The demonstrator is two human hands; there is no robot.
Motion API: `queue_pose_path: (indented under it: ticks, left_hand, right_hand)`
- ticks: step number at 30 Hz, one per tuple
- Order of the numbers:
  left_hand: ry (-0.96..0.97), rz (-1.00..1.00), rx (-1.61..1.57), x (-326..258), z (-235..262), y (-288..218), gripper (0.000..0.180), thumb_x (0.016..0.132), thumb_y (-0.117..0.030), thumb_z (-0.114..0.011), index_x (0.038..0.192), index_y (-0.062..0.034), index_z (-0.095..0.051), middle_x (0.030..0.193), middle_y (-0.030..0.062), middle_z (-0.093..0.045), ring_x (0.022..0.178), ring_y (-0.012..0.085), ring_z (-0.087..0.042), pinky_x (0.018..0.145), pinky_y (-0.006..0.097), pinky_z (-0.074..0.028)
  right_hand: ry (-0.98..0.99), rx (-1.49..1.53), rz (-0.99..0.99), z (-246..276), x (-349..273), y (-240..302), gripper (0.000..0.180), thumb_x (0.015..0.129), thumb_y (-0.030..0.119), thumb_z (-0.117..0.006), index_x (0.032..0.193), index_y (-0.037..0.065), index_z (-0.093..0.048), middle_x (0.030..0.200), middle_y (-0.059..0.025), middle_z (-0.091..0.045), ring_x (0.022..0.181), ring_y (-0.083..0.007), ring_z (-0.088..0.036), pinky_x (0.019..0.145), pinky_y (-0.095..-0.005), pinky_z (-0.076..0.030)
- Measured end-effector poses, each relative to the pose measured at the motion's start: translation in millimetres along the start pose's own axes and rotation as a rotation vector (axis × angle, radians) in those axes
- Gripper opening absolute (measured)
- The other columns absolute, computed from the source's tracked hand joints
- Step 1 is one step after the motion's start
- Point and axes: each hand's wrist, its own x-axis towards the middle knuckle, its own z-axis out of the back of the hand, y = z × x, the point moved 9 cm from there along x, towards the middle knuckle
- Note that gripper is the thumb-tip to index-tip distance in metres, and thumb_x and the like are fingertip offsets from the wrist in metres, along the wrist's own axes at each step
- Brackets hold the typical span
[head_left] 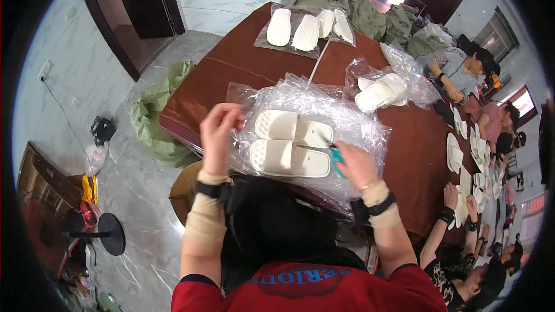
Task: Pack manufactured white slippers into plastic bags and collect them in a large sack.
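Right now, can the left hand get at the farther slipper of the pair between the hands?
Probably yes: the left hand hovers just off the left end of the farther slipper, nothing visible between. The teal-handled tool in the right hand is toward the other end.

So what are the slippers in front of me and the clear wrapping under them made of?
The slippers look like matte moulded foam or rubber, given their off-white, partly dimpled surface. The clear wrapping is probably glossy plastic film: see-through, wrinkled, glinting.
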Motion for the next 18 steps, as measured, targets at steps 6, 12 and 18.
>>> queue_pose_path:
  ticks: [6,12,18]
  left_hand:
    - [-0.264,-0.046,0.215,-38,141,-12,0.014,0.097,-0.010,-0.055,0.098,-0.0002,-0.064,0.079,0.0006,-0.061,0.068,0.0060,-0.053,0.062,0.021,-0.043]
    - [-0.051,-0.097,1.452,-111,283,78,0.033,0.084,-0.012,-0.067,0.115,-0.0039,-0.064,0.116,0.0152,-0.064,0.099,0.0259,-0.064,0.084,0.030,-0.049]
    - [0.294,-0.144,0.892,-45,54,-2,0.028,0.083,-0.004,-0.062,0.111,-0.0028,-0.064,0.114,0.0155,-0.063,0.105,0.0325,-0.061,0.087,0.038,-0.049]
  right_hand:
    - [0.170,-0.085,-0.416,-34,-94,-163,0.037,0.079,0.023,-0.066,0.113,0.010,-0.058,0.091,-0.0197,-0.066,0.082,-0.0382,-0.064,0.072,-0.0485,-0.051]
    - [0.000,-0.197,-0.378,-31,-40,-105,0.020,0.087,0.025,-0.059,0.091,0.007,-0.067,0.083,-0.0171,-0.067,0.081,-0.0346,-0.066,0.070,-0.0463,-0.052]
    - [0.113,1.065,-0.406,-72,17,37,0.024,0.090,0.017,-0.063,0.108,0.001,-0.060,0.091,-0.0129,-0.068,0.054,-0.0228,-0.065,0.045,-0.0307,-0.049]
